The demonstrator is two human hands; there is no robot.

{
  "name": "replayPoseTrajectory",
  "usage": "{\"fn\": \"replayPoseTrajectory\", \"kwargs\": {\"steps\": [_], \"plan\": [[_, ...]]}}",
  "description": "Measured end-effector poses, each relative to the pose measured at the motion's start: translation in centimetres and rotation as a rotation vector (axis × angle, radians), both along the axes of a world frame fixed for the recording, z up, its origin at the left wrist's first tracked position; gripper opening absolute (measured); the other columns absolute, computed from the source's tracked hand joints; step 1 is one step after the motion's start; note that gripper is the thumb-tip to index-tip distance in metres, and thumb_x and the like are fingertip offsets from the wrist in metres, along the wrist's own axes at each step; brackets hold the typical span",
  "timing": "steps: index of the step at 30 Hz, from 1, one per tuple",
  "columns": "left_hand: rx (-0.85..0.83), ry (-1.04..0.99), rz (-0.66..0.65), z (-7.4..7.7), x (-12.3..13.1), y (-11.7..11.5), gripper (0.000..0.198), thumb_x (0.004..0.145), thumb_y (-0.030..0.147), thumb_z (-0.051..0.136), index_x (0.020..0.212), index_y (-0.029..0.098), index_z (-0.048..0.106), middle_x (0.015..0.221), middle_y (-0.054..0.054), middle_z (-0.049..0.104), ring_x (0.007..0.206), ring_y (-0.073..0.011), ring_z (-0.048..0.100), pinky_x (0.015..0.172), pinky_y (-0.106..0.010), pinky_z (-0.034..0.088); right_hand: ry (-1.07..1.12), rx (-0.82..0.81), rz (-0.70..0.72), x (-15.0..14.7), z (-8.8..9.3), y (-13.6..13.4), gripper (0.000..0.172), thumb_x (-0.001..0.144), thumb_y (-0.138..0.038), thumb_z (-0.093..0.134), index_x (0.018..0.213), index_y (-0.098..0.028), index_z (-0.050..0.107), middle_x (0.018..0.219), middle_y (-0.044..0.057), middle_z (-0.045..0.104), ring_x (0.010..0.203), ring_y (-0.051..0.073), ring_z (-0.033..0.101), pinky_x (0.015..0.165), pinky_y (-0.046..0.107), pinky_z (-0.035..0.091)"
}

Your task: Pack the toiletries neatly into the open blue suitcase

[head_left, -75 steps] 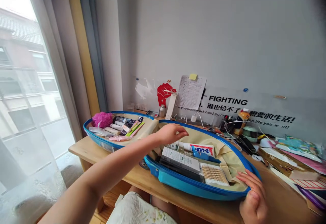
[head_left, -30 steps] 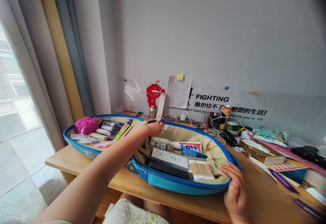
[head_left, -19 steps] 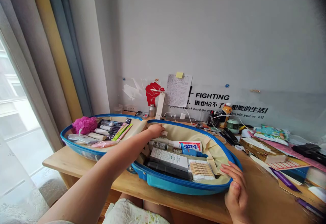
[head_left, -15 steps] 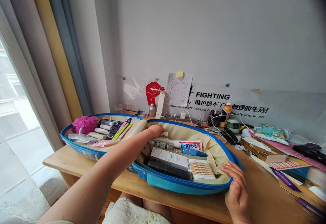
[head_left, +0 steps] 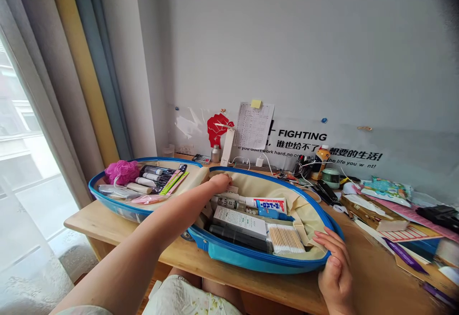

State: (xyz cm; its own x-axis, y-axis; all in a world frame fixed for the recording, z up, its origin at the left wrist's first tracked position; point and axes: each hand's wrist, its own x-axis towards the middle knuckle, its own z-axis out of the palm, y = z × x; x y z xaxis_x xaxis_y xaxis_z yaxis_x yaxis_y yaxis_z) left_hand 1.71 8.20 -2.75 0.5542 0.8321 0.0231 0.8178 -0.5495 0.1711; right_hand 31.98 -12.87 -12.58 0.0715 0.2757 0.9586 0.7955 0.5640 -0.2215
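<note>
An open blue suitcase (head_left: pixel 244 259) with beige lining lies across the desk. My left hand (head_left: pixel 220 183) reaches into its right half at the back left, fingers bent and closed. A small pale item (head_left: pixel 233 189) shows at the fingertips; its kind is unclear. My right hand (head_left: pixel 335 260) grips the right rim, fingers over the edge and thumb outside. Between the hands lie a clear LUX bottle (head_left: pixel 229 203), a white and blue toothpaste tube (head_left: pixel 270 205), a blue tube (head_left: pixel 272 213), a white box (head_left: pixel 240 222), a black item (head_left: pixel 240 238) and a pack of cotton swabs (head_left: pixel 286 238).
The case's left half holds a purple bath puff (head_left: pixel 122 172), several white-capped tubes and packaged items. On the desk (head_left: pixel 373 276) stand an orange bottle (head_left: pixel 320 162) and a green jar (head_left: pixel 330 177). Papers and a purple packet (head_left: pixel 405 256) clutter the right side.
The view has shifted slightly, moving everything a little to the right. Both hands keep nearly the same places at the suitcase.
</note>
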Motion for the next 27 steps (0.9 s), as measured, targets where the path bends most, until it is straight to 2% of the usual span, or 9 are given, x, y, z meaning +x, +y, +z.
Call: {"fn": "replayPoseTrajectory", "kwargs": {"steps": [6,11,20,23,27], "plan": [[0.024,0.009,0.024,-0.2,-0.1,0.0,0.026,0.087,0.008,0.055,0.109,0.016,0.067,0.124,-0.013,0.061,0.122,-0.0315,0.055,0.099,-0.038,0.047,0.003,-0.004,0.004,0.1,-0.1,0.0,0.044,0.102,-0.039,0.028,0.098,-0.020,0.067,0.101,0.012,0.069,0.112,0.029,0.061,0.093,0.050,0.047],[-0.023,0.040,-0.005,-0.3,-0.1,0.2,0.021,0.084,0.010,0.059,0.098,0.019,0.071,0.118,-0.010,0.065,0.113,-0.0294,0.061,0.097,-0.038,0.050,0.018,0.005,0.003,0.0,0.0,0.0,0.044,0.102,-0.039,0.029,0.096,-0.020,0.068,0.098,0.011,0.069,0.109,0.028,0.062,0.093,0.050,0.048],[-0.037,0.003,-0.024,-0.6,0.0,0.0,0.022,0.078,0.008,0.060,0.093,0.020,0.071,0.110,-0.010,0.068,0.099,-0.0266,0.066,0.088,-0.034,0.051,0.001,-0.001,-0.006,0.1,0.0,0.0,0.043,0.102,-0.037,0.028,0.097,-0.019,0.067,0.098,0.011,0.068,0.109,0.029,0.062,0.093,0.052,0.048],[0.005,-0.056,-0.014,0.0,0.1,-0.4,0.022,0.083,0.012,0.057,0.096,0.020,0.072,0.110,-0.010,0.069,0.098,-0.0243,0.066,0.088,-0.031,0.051,-0.002,0.007,-0.012,0.0,0.1,0.1,0.044,0.102,-0.038,0.027,0.096,-0.020,0.067,0.098,0.012,0.068,0.108,0.029,0.063,0.092,0.052,0.048],[0.106,-0.168,0.031,2.4,-1.1,-0.3,0.031,0.092,0.022,0.048,0.113,0.022,0.070,0.118,-0.007,0.068,0.103,-0.0207,0.065,0.094,-0.029,0.049,-0.009,0.010,-0.002,0.1,0.1,0.2,0.045,0.102,-0.039,0.027,0.098,-0.019,0.067,0.098,0.012,0.069,0.112,0.030,0.063,0.092,0.052,0.049]]}}
